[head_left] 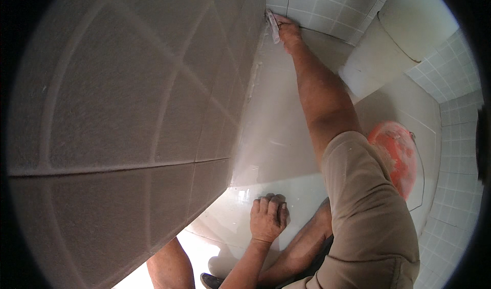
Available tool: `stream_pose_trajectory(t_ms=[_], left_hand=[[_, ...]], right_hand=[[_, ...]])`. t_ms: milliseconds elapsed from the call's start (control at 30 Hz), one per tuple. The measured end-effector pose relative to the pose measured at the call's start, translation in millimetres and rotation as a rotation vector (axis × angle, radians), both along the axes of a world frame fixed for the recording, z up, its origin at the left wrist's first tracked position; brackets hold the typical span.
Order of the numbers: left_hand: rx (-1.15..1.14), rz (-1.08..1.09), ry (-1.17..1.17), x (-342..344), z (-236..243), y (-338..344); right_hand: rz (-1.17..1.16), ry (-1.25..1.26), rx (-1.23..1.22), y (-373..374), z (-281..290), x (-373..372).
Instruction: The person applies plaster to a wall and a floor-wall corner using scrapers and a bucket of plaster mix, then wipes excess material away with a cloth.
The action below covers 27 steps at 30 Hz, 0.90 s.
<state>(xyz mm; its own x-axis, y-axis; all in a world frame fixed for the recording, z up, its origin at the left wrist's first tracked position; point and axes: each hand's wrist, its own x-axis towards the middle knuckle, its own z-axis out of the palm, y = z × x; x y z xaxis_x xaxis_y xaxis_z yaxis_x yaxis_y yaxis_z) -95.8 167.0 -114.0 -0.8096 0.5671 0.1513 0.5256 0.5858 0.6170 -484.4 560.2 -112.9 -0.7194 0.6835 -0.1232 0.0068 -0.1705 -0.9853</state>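
My right hand (290, 35) reaches to the far corner, where the floor (276, 135) meets the dark tiled wall (123, 95). Its fingers are closed on a flat whitish-pink piece (273, 26), whose kind I cannot make out, held along the foot of the wall. My left hand (268, 219) is low in the middle, close to the pale floor, with its fingers curled in and knuckles forward. Nothing shows in it, though the undersides of its fingers are hidden.
A large white bucket (373, 59) with a wire handle stands right of my right forearm. Nearer, partly behind my beige sleeve (363, 187), is a smeared red bucket (401, 156). White tiles (332, 3) line the far wall. My bare legs (171, 266) show below.
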Motion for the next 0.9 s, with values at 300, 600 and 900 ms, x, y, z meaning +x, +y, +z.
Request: stream_pose_trajectory(t_ms=[300,600,900], left_hand=[[-0.048,-0.02,-0.017,1.3,3.0,13.5],[-0.051,-0.006,-0.032,0.5,5.8,6.3],[-0.041,0.001,-0.026,-0.6,0.1,3.2]], right_hand=[[-0.08,-0.044,0.296,22.7,-42.1,8.0],[0.001,-0.446,0.65,23.2,-23.4,-11.1],[-0.273,-0.254,0.217,33.8,-58.5,-47.0]])
